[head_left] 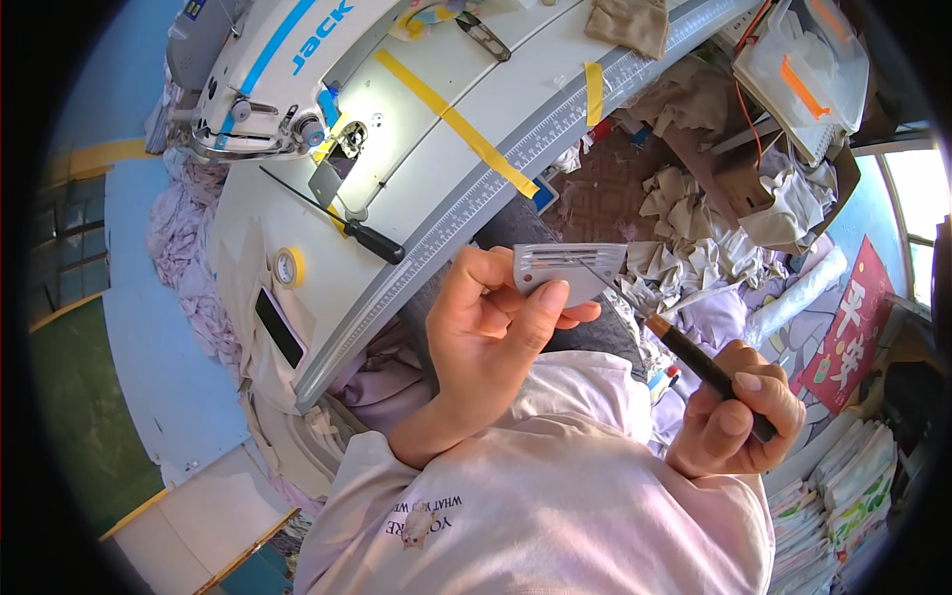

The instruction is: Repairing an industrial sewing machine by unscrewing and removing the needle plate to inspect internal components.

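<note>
In front of my chest, my left hand (496, 327) pinches a small metal needle plate (565, 288) between thumb and fingers. The plate has long slots and small round holes. My right hand (744, 416) is wrapped round a slim dark-handled tool (699, 365) with a coppery collar and a thin metal shaft. Its shaft points up and left to the plate, and the tip appears to meet the slotted part; exact contact is hard to make out. On the table, the white sewing machine (268, 74) has an uncovered opening (349, 139) in its bed, lit by a lamp.
A black-handled screwdriver (372, 238), yellow tape roll (289, 267) and phone (280, 327) lie on the table (416, 178). A ruler strip (476, 193) follows its edge. Cloth scraps (694, 218) heap at the right, below a clear plastic box (808, 69). Folded fabric (843, 496) stands lower right.
</note>
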Motion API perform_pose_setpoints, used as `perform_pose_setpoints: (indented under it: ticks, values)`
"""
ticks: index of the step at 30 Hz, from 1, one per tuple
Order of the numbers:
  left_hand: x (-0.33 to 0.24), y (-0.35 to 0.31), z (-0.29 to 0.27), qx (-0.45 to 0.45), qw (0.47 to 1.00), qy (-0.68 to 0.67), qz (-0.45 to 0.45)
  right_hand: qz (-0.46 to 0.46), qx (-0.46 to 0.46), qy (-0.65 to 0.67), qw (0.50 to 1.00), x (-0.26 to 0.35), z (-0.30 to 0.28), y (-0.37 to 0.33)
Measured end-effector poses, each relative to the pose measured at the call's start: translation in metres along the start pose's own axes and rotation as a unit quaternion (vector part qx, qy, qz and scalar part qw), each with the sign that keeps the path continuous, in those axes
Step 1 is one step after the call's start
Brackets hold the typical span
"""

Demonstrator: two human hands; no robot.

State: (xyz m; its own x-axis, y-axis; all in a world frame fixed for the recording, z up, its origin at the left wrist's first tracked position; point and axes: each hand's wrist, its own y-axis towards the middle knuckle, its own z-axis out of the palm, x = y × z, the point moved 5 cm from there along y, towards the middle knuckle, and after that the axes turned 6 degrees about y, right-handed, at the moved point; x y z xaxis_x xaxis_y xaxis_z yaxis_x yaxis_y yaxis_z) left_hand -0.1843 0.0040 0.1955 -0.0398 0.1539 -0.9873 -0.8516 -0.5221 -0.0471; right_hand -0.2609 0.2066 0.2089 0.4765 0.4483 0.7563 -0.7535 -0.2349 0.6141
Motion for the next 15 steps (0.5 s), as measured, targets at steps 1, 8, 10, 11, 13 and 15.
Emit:
perform_pose_setpoints:
  ticks: [1, 8, 10, 11, 13, 15]
  values:
    - [0.001, 0.000, 0.000, 0.008, 1.000, 0.016, 0.001, 0.000, 0.000, 0.000, 1.000, 0.000, 0.002, 0.002]
    - [0.003, 0.001, -0.003, -0.039, 0.993, 0.093, 0.058, -0.010, -0.012, -0.027, 1.000, -0.004, 0.004, 0.002]
    - [-0.006, 0.003, -0.013, -0.039, 0.945, 0.264, 0.187, -0.021, -0.038, -0.045, 0.998, -0.002, 0.000, 0.005]
    - [-0.013, -0.001, -0.009, -0.037, 0.852, 0.423, 0.307, -0.021, -0.050, -0.060, 0.997, -0.001, -0.002, 0.005]
    - [-0.018, -0.006, -0.009, -0.055, 0.823, 0.455, 0.335, -0.014, -0.045, -0.083, 0.995, 0.000, -0.008, 0.003]
    - [-0.021, -0.010, -0.008, -0.075, 0.792, 0.484, 0.364, -0.005, -0.064, -0.066, 0.996, -0.001, -0.010, -0.001]
